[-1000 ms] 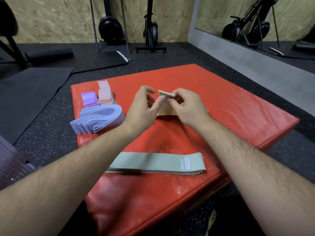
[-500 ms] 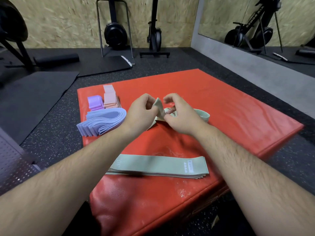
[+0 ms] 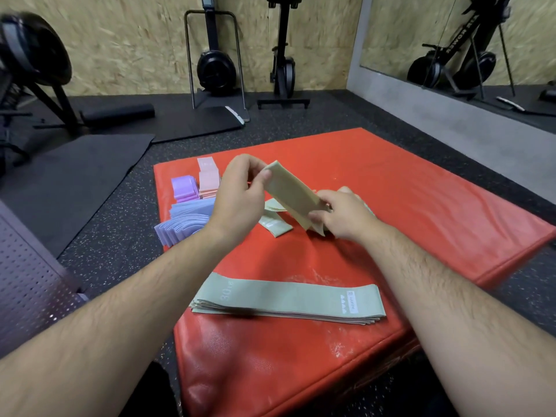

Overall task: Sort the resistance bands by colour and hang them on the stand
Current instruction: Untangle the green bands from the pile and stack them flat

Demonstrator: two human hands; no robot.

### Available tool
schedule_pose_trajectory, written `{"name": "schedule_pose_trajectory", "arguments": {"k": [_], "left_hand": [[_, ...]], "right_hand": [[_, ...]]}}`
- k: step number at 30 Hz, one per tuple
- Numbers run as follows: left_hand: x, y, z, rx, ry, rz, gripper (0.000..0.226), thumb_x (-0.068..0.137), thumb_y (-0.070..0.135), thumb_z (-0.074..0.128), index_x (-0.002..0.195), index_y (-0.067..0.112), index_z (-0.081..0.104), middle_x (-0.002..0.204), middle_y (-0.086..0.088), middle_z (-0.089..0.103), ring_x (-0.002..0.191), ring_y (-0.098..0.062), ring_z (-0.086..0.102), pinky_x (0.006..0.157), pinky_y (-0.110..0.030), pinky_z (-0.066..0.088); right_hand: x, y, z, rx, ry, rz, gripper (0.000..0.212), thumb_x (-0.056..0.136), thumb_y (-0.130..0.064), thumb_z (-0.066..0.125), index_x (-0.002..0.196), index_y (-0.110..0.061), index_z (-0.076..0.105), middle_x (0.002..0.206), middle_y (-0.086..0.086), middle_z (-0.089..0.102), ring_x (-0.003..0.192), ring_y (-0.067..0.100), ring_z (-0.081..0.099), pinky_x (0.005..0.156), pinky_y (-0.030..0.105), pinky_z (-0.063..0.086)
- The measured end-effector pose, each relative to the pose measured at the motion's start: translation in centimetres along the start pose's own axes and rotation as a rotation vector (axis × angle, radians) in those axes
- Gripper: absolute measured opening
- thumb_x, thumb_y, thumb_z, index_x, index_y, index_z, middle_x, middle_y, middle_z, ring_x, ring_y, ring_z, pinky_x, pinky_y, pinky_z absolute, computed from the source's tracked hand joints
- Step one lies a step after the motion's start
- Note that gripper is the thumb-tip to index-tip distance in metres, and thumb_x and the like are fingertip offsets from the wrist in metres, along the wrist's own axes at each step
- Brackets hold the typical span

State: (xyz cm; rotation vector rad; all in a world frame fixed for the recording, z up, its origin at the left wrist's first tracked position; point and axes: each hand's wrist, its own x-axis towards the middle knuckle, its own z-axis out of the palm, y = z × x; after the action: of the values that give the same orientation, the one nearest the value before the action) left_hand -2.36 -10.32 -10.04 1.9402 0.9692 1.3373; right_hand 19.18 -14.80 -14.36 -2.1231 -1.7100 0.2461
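Over the red mat [image 3: 421,206]: one band held up, piles unhung

Across that mat nothing hangs yet, and I cannot pick out the stand, so by my reckoning every pile has a carry ahead of it. Biggest worry: the big green pile [image 3: 288,299] lies near the front edge, where a brushing forearm could fan it out or shove it off. Far left, the lilac pile [image 3: 183,224] reaches the mat's side edge and could slide to the floor. Now the band [image 3: 293,195] itself: pale greenish-tan, flat, slanting between both hands above the mat. The left hand [image 3: 240,194] pinches its top corner, and the right hand [image 3: 346,215] grips the low end. If one pinch slips, it drops onto the loose green band [image 3: 275,225] beneath and muddles them. The purple stack [image 3: 184,188] and pink stack [image 3: 208,179] sit small and tidy behind.
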Motion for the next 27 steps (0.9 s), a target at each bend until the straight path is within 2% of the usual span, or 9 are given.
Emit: {"name": "schedule_pose_trajectory", "arguments": {"k": [4,8,11,16,18,20,22,25,27], "left_hand": [[0.3,0.0,-0.6,-0.057,0.015,-0.075,0.01,0.099,0.015,0.055,0.089,0.017,0.057,0.096,-0.012,0.063,0.084,-0.025,0.062,0.079,-0.045,0.054],[0.4,0.3,-1.1,-0.147,0.047,-0.102,0.018,0.101,0.012,0.053,0.085,0.022,0.053,0.094,-0.01,0.061,0.08,-0.019,0.059,0.067,-0.025,0.052],[0.3,0.2,-1.3,-0.184,0.073,-0.086,0.018,0.101,0.012,0.051,0.087,0.022,0.053,0.091,-0.005,0.059,0.081,-0.021,0.06,0.067,-0.022,0.05],[0.4,0.2,-1.5,-0.213,0.095,-0.115,0.016,0.102,0.014,0.051,0.088,0.022,0.053,0.094,-0.008,0.06,0.081,-0.023,0.06,0.062,-0.016,0.047],[0.4,0.1,-1.6,-0.221,0.108,-0.146,0.017,0.102,0.014,0.05,0.087,0.021,0.052,0.094,-0.008,0.059,0.079,-0.022,0.061,0.06,-0.015,0.046],[0.4,0.0,-1.6,-0.227,0.113,-0.177,0.016,0.102,0.014,0.05,0.087,0.021,0.052,0.093,-0.007,0.06,0.076,-0.021,0.061,0.059,-0.016,0.047],[0.4,0.0,-1.4,-0.228,0.109,-0.196,0.017,0.102,0.014,0.05,0.087,0.02,0.052,0.092,-0.006,0.06,0.074,-0.02,0.061,0.061,-0.019,0.049],[0.3,-0.4,-1.3,-0.23,0.102,-0.241,0.018,0.102,0.013,0.05,0.086,0.021,0.052,0.089,-0.001,0.06,0.069,-0.018,0.061,0.07,-0.03,0.054],[0.4,-0.7,-1.4,-0.2,0.088,-0.281,0.017,0.102,0.014,0.05,0.087,0.021,0.051,0.09,0.0,0.061,0.065,-0.015,0.063,0.076,-0.038,0.054]], "right_hand": [[0.1,0.5,-0.9,-0.032,0.089,0.011,0.007,0.089,-0.051,0.06,0.089,-0.046,0.057,0.097,-0.002,0.049,0.104,0.023,0.041,0.089,0.032,0.028],[-0.3,0.7,-2.2,-0.153,0.172,-0.043,0.013,0.092,-0.047,0.061,0.092,-0.034,0.063,0.098,-0.008,0.057,0.109,0.019,0.038,0.084,0.032,0.021],[-0.8,0.8,-2.9,-0.252,0.158,-0.081,0.012,0.095,-0.045,0.058,0.095,-0.035,0.062,0.097,-0.014,0.052,0.111,0.02,0.037,0.084,0.032,0.019],[-1.5,1.9,-3.1,0.01,0.126,-0.031,0.01,0.096,-0.042,0.056,0.094,-0.033,0.054,0.107,-0.008,0.056,0.114,0.021,0.045,0.092,0.036,0.033],[-1.9,2.2,-3.7,0.138,0.104,-0.011,0.01,0.095,-0.033,0.059,0.095,-0.03,0.049,0.095,-0.007,0.06,0.096,0.023,0.057,0.078,0.036,0.041],[-2.2,2.5,-4.2,0.154,0.127,-0.011,0.015,0.094,-0.024,0.062,0.099,-0.028,0.048,0.087,-0.007,0.061,0.083,0.021,0.058,0.069,0.035,0.04],[-2.4,2.7,-4.6,0.133,0.147,-0.004,0.017,0.093,-0.023,0.064,0.101,-0.027,0.05,0.09,-0.005,0.064,0.083,0.019,0.059,0.071,0.036,0.044],[-2.8,3.3,-5.2,0.142,0.13,0.032,0.008,0.091,-0.026,0.066,0.092,-0.02,0.06,0.083,-0.002,0.067,0.078,0.02,0.063,0.069,0.037,0.05],[-3.3,3.9,-5.7,0.163,0.126,0.054,0.011,0.089,-0.026,0.07,0.086,-0.017,0.066,0.078,-0.002,0.067,0.073,0.019,0.061,0.066,0.034,0.047]]}}
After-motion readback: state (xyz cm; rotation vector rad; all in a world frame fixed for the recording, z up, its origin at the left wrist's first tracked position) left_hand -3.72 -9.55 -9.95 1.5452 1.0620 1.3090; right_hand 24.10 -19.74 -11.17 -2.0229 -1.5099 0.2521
